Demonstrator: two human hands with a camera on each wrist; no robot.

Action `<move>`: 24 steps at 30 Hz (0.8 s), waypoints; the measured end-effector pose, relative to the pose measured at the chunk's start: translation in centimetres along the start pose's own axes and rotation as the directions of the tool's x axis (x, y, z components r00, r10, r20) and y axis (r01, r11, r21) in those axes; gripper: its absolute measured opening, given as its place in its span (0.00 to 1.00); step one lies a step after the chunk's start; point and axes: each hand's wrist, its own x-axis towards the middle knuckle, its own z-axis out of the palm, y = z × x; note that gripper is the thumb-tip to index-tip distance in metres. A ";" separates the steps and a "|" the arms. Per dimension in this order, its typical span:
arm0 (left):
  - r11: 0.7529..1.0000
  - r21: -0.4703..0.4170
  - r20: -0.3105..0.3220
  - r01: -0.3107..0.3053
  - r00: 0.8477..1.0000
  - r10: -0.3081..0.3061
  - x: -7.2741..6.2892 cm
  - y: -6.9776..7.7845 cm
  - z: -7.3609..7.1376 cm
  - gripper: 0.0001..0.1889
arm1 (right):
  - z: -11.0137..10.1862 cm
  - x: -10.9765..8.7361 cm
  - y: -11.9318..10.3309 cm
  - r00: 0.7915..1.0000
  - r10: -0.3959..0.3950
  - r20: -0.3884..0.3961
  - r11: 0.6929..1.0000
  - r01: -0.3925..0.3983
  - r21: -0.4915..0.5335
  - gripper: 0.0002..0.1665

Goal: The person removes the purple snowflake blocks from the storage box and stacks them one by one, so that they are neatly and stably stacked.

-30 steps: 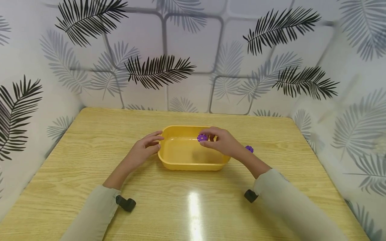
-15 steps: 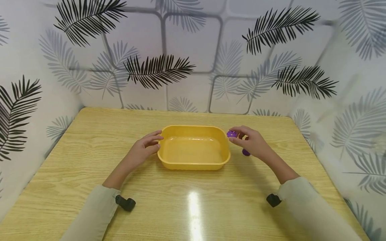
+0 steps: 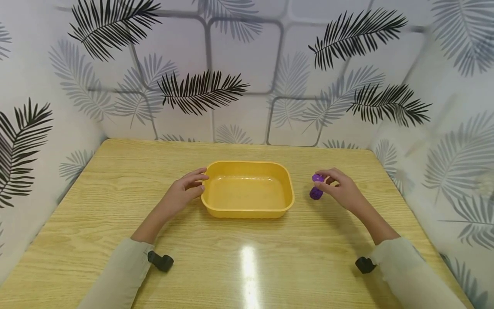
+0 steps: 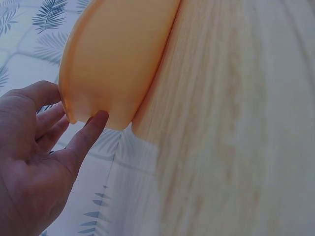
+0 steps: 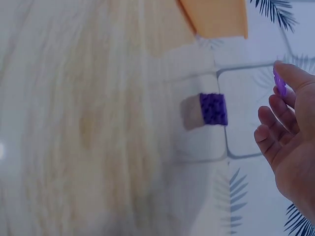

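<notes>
My left hand (image 3: pixel 185 191) holds the left end of a yellow plastic tray (image 3: pixel 247 213); its thumb lies against the outer wall (image 4: pixel 115 64) and the fingers reach the rim. Between thumb and forefinger, my right hand (image 3: pixel 339 189) pinches a small purple notched disc (image 3: pixel 318 177), right of the tray and above the table. Seen edge-on in the right wrist view, that disc (image 5: pixel 280 82) is thin. Just below it in the head view, a short dark purple stack (image 3: pixel 316 193), seemingly of similar discs, stands on the table. The right wrist view shows the stack (image 5: pixel 213 109) apart from the hand.
A light wood-grain table (image 3: pixel 208 262) bears everything, with a bright light reflection near its front. Leaf-patterned wall covering (image 3: pixel 247 116) rises behind the table and along both sides. Both wrists carry small black cameras.
From above the tray, my right hand has moved right, carrying the purple disc to the dark purple stack. My left hand and the tray have hardly moved.
</notes>
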 end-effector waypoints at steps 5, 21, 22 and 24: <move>1.000 0.001 0.007 -0.002 1.000 0.002 0.0 0.0 0.0 0.22 | -0.1 -0.4 1.4 0.999 0.038 0.035 0.995 -0.041 0.086 0.31; 1.000 -0.008 0.004 -0.002 1.000 0.002 0.0 0.0 0.0 0.21 | 1.0 -0.4 3.4 0.995 0.070 0.076 0.993 -0.077 0.091 0.30; 1.000 -0.010 0.004 -0.004 1.000 0.004 0.0 0.1 0.0 0.21 | 1.0 -0.3 3.4 0.994 0.073 0.082 0.993 -0.080 0.086 0.30; 1.000 -0.010 0.005 -0.007 1.000 0.007 0.0 0.1 0.0 0.21 | 1.1 -0.3 3.5 0.994 0.066 0.086 0.994 -0.073 0.078 0.30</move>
